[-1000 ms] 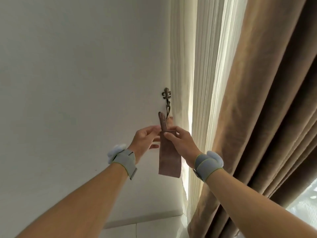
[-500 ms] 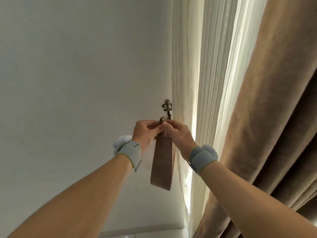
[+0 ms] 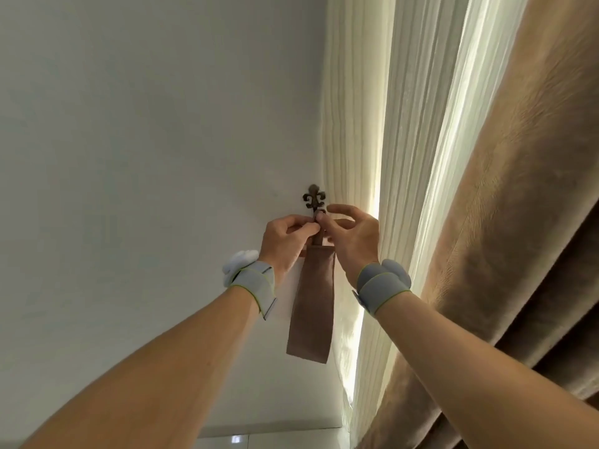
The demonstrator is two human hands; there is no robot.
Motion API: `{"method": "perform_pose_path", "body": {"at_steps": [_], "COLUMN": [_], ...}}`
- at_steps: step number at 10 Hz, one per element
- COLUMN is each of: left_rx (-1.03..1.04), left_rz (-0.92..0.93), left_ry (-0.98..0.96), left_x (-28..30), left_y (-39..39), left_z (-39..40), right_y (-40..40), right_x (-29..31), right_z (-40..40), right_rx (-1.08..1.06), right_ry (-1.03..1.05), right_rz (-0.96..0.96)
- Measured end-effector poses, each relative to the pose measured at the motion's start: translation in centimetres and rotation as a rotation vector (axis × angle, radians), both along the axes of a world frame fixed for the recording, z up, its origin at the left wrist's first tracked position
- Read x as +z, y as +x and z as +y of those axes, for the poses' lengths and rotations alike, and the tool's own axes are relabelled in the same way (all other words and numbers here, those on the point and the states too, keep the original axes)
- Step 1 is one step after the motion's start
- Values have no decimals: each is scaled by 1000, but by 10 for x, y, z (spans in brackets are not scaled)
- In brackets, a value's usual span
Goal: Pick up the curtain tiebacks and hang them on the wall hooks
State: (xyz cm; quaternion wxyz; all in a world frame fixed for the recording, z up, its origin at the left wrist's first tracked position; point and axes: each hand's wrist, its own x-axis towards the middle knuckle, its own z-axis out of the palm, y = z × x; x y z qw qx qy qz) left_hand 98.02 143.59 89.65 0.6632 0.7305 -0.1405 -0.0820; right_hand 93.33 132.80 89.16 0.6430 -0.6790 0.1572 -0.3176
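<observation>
Both arms raised toward a plain white wall [image 3: 146, 140], a grey fabric wristband with a yellow-green edge on each wrist. Mounted on the wall, a small dark metal hook with a fleur-de-lis top [image 3: 313, 198], just beside the edge of a cream pleated sheer curtain [image 3: 353, 124]. Right of that, a heavy tan velvet drape [image 3: 505, 222] in deep folds, a strip of daylight between the two.

Hanging flat against the wall directly below the hook, a long brown velvet curtain tieback [image 3: 311, 306], lower end free and squared off. Narrow top end drawn up to the base of the hook, hidden there behind fingers, so whether its loop sits on the hook cannot be told.

Left hand [image 3: 285, 236] closed, fingertips pinched on the top end of the tieback just under the hook. Right hand [image 3: 351, 236] with thumb tip pressed to the same spot, touching the left fingertips; index finger arched above, remaining fingers spread loosely and apart from the fabric, near the sheer curtain. Whether the right hand truly grips the tieback cannot be told.

No containers anywhere in view. At the bottom edge, a pale skirting line and glossy floor tile [image 3: 259, 440].
</observation>
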Motion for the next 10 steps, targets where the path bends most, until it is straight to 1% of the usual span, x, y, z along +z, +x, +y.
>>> {"method": "perform_pose_path", "body": {"at_steps": [2, 3, 4, 5, 6, 7, 8, 9, 10], "left_rx": [141, 157, 174, 219, 251, 259, 269, 277, 277], "left_rz": [-57, -67, -117, -179, -166, -149, -113, -73, -58], "left_ry": [32, 52, 83, 143, 173, 213, 217, 235, 280], "left_x": [-7, -12, -15, -23, -27, -24, -21, -18, -16], "left_y": [6, 11, 13, 10, 8, 1, -8, -12, -34], "left_z": [-4, -5, -5, -5, -7, -8, -7, -5, -12], "right_y": [5, 6, 5, 1, -5, -15, -31, -38, -61], "right_x": [6, 4, 0, -10, -14, -13, -11, -8, -9], "right_z": [-2, -7, -12, -19, -21, -26, -33, -32, -37], "right_rx": [-11, 26, 73, 85, 98, 150, 223, 262, 341], "right_ry": [-74, -66, -84, -93, -98, -144, -135, -126, -146], "right_rz": [32, 32, 32, 107, 130, 149, 161, 212, 266]}}
